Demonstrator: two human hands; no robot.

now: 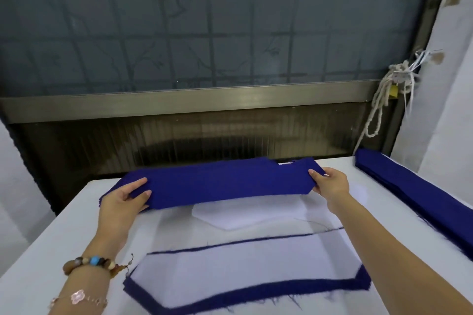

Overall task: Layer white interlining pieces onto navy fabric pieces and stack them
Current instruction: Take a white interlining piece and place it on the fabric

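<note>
At the left, one end of a navy fabric stack (225,184) is gripped by the left hand (125,199), with the fingers curled round its edge. The stack is held above the white table (64,233), over a loose white interlining piece (245,215). Nearer, a layered pile (243,266) with interlining on top is seen. The other end is pinched by the right hand (330,184). A long navy pile (409,194) is laid along the table's right edge.

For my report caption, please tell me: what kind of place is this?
Probably a garment workshop. The left hand and right hand hold a bundle of cut navy pieces; a white interlining piece lies on a navy piece; another navy stack sits at the right.
</note>
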